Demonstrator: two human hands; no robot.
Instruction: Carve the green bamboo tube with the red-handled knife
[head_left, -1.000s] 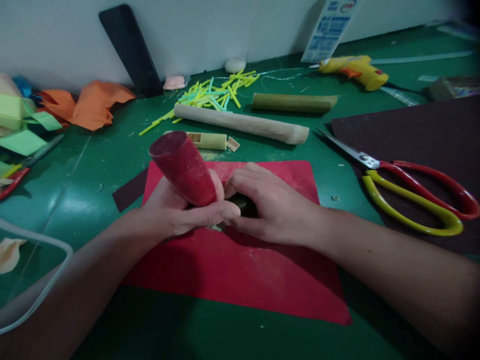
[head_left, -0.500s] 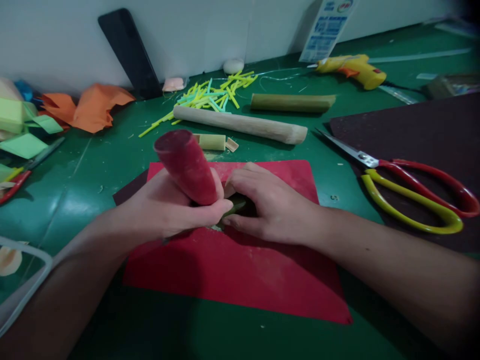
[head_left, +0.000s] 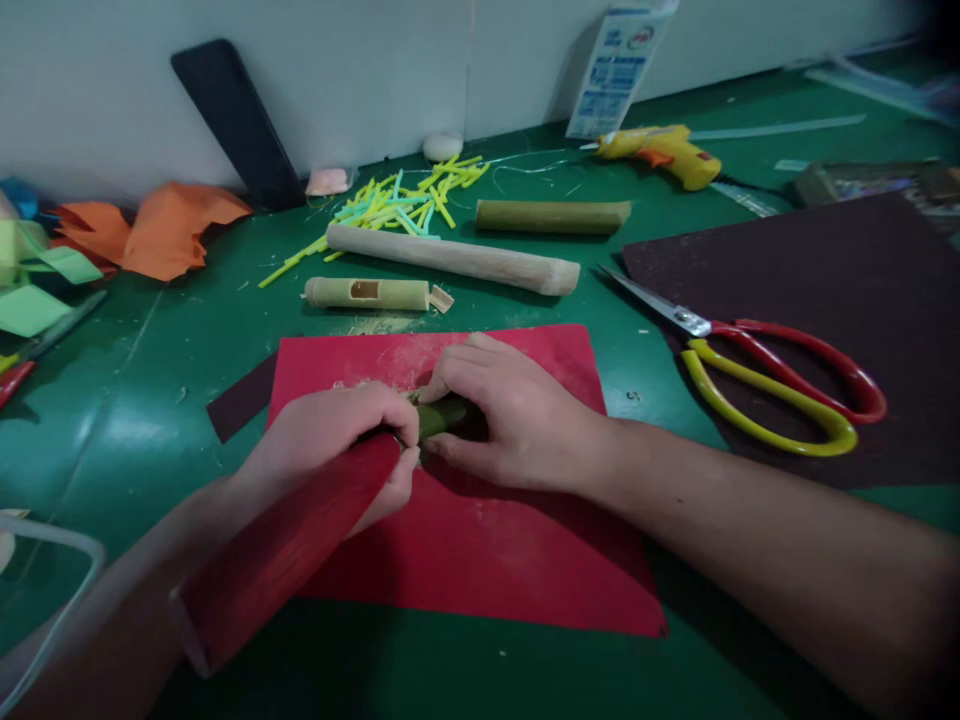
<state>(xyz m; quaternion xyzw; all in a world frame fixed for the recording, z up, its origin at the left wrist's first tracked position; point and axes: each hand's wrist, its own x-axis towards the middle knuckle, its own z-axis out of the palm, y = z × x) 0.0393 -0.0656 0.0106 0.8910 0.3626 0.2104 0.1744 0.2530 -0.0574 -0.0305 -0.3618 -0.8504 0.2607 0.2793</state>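
My left hand (head_left: 337,440) is wrapped round the thick red handle (head_left: 292,550) of a tool whose working end is hidden behind my fingers. The handle slants down toward my left forearm. Close beside it, my right hand (head_left: 517,420) grips a short green bamboo piece (head_left: 441,418) from the right, thumb on the near side and fingers on the far side. The fingertips of both hands almost meet at the bamboo's left end. Beneath them lies a red sheet (head_left: 495,560) dusted with pale shavings.
Behind the sheet lie a bamboo tube with a cut opening (head_left: 401,294), a pale stick (head_left: 457,262) and a green bamboo length (head_left: 551,217). Scissors (head_left: 697,325) rest on a dark board (head_left: 795,270) at right. Farther back are a yellow glue gun (head_left: 667,155), cut straws (head_left: 409,205) and a leaning phone (head_left: 236,120).
My left hand has swung the red handle from nearly upright down toward me and to the left. More of the green bamboo shows. The view has shifted slightly right.
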